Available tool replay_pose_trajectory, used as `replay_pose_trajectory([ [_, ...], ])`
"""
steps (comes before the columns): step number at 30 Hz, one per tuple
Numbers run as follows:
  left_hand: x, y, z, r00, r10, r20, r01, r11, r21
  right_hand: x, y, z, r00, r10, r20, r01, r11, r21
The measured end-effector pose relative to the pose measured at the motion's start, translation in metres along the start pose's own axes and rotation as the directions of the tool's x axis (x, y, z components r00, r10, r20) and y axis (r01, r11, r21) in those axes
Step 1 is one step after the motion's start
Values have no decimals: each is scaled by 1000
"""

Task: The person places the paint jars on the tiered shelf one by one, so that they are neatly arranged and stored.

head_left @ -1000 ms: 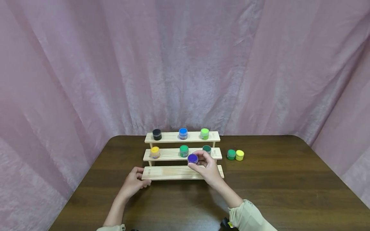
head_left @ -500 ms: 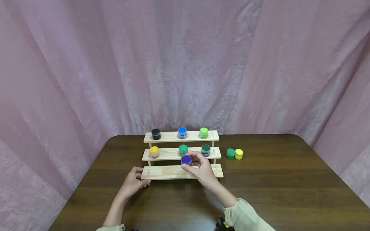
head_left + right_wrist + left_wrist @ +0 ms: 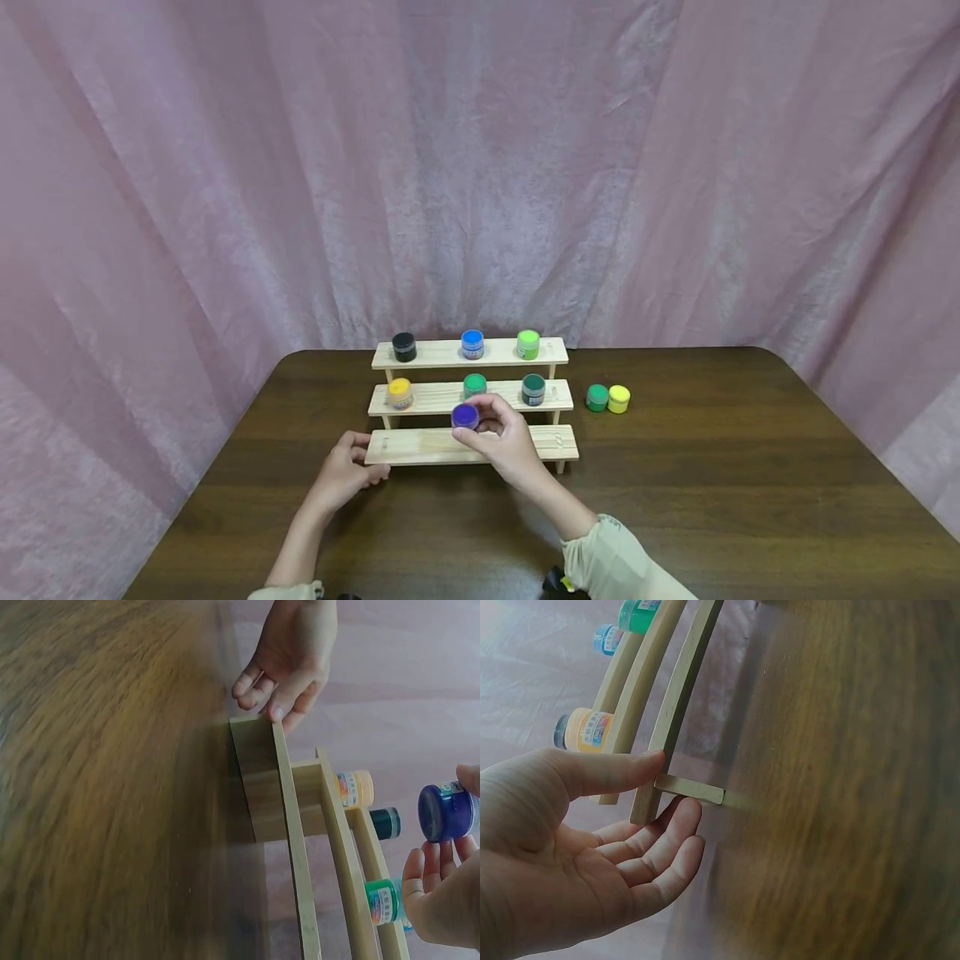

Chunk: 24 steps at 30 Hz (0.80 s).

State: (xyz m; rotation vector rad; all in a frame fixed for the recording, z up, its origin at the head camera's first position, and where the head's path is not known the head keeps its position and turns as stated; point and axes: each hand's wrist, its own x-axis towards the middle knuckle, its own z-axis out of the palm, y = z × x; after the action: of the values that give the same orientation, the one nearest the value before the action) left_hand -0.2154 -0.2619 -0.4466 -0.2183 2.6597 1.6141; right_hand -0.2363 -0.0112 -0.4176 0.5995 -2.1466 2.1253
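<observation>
My right hand [image 3: 510, 446] pinches a small purple paint jar [image 3: 465, 416] between thumb and fingers, lid up, over the lowest step of a three-tier wooden display stand [image 3: 416, 447]. In the right wrist view the purple jar [image 3: 442, 813] is held off the stand, its base showing. My left hand [image 3: 342, 477] holds the left end of that lowest step. Its thumb [image 3: 619, 772] presses the front edge while the other fingers curl by the leg. The middle step bears yellow [image 3: 401, 393], green [image 3: 474, 386] and dark green [image 3: 533, 389] jars.
Black [image 3: 404, 347], blue [image 3: 472, 344] and light green [image 3: 528, 344] jars stand on the top step. On the brown table [image 3: 712, 467], right of the stand, a green jar [image 3: 597, 397] and a yellow jar [image 3: 618, 399] sit side by side. A pink curtain [image 3: 480, 167] hangs behind.
My right hand has carried the purple jar leftward along the lowest step, uncovering the dark green jar and the step's right end. My left hand keeps its place.
</observation>
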Motion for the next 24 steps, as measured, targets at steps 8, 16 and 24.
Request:
replay_pose_trajectory([
  [8, 0, 2, -1, 1000, 3, 4, -3, 1000, 0, 3, 1, 9, 1000, 3, 19, -3, 1000, 9],
  [16, 0, 3, 0, 1000, 5, 1, -5, 1000, -5, 2, 3, 16, 998, 36, 45, -37, 999, 15],
  [24, 0, 2, 0, 1000, -3, 3, 3, 1000, -4, 5, 3, 24, 997, 28, 71, -27, 1000, -9],
])
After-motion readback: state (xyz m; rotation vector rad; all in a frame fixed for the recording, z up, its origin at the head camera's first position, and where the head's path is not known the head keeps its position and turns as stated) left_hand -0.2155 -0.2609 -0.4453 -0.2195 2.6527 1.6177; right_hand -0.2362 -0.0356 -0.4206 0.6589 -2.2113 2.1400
